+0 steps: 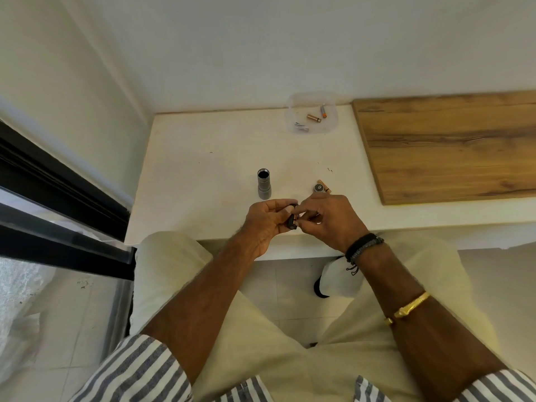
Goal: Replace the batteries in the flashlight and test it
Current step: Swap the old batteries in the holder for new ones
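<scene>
Flashlight body [264, 184], one only, stands upright on the white table [203, 169] with its open end up, just beyond the left hand [268, 220]. Three batteries lie in a clear plastic tray [313, 111] at the far edge, and one more battery [325, 185] lies beside a small round cap [318, 188], just beyond the right hand [327, 217]. Both hands meet at the near table edge, fingers curled closed around one small black part [292, 221]. The fingers hide most of this part, so I cannot tell what it is.
</scene>
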